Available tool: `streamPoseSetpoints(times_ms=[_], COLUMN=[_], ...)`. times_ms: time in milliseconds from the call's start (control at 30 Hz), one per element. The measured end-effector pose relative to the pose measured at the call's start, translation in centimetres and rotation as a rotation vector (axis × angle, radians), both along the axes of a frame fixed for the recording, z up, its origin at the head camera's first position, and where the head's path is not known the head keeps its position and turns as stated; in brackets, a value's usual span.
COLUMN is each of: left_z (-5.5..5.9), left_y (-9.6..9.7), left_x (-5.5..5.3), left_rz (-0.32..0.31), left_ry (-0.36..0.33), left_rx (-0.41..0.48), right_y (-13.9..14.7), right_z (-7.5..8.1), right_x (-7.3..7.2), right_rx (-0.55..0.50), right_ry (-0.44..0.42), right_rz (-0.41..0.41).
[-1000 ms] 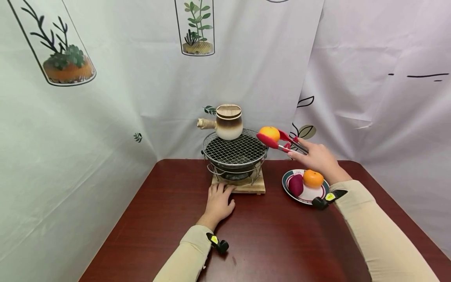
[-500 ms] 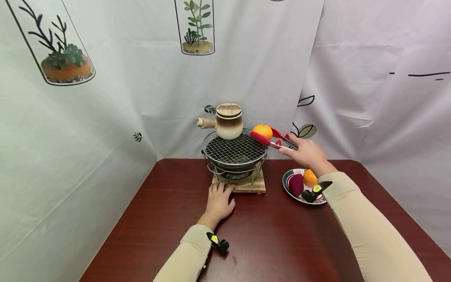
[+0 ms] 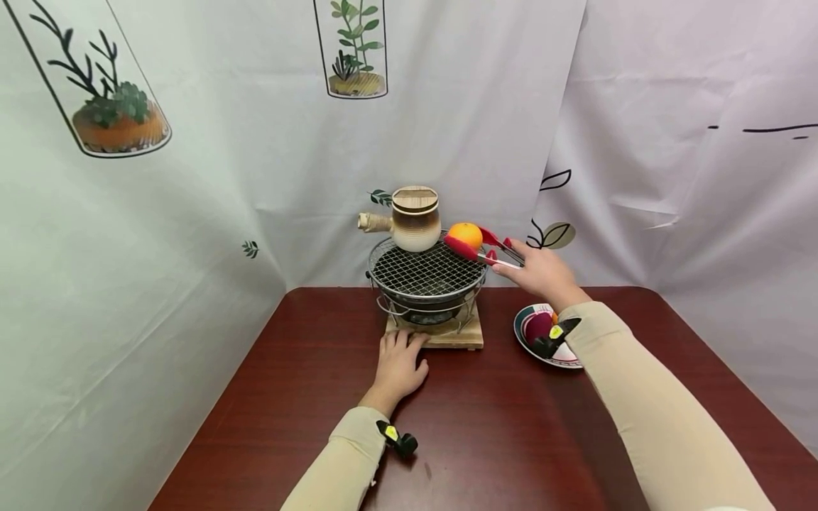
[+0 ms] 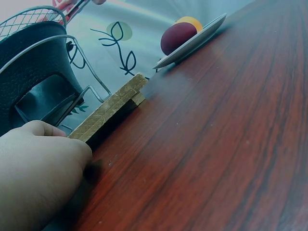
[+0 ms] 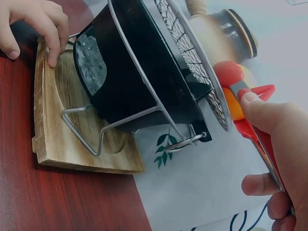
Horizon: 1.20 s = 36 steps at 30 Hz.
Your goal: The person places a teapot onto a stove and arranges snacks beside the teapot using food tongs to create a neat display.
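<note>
My right hand (image 3: 540,271) grips red-tipped metal tongs (image 3: 483,258), thumb on one arm and fingers around the other. Between the red tips of the tongs sits an orange tangerine (image 3: 465,235), over the right back part of the wire grill rack (image 3: 424,273). In the right wrist view the tangerine (image 5: 233,102) shows close beside the rack's rim. My left hand (image 3: 397,365) rests its fingertips on the front edge of the wooden board (image 3: 454,339) under the black round stove (image 5: 120,62), thumb out to the side.
A lidded clay pot (image 3: 415,223) with a side handle stands on the back of the rack. To the right, a plate (image 3: 524,341) bears a dark purplish-red rounded item (image 3: 539,325) and another orange fruit (image 4: 190,22), partly behind my right wrist. A printed curtain (image 3: 307,156) hangs behind the table.
My right hand has moved left with the tongs and tangerine, from the rack's right edge to over the rack. My left hand has stayed at the board.
</note>
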<state>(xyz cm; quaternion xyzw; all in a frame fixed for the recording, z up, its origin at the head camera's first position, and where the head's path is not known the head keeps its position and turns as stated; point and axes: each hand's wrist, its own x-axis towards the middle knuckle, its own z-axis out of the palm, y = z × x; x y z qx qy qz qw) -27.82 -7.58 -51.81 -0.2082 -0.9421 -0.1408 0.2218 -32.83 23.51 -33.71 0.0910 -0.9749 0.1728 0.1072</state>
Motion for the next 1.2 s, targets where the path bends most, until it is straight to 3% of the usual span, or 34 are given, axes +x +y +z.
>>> streamPoseSetpoints(times_ms=[633,1200], left_z=[-0.1,-0.3], left_y=[0.0,-0.1], left_x=[-0.2,-0.2], left_rz=[0.004,-0.009], left_ry=[-0.034,0.000], left_rx=[0.005,0.016], right_y=[-1.1,-1.4], right_z=[0.1,0.4], right_x=[-1.0,-0.8], right_rx=[0.048,0.098], right_ry=[0.010,0.010], right_rz=[-0.001,-0.009])
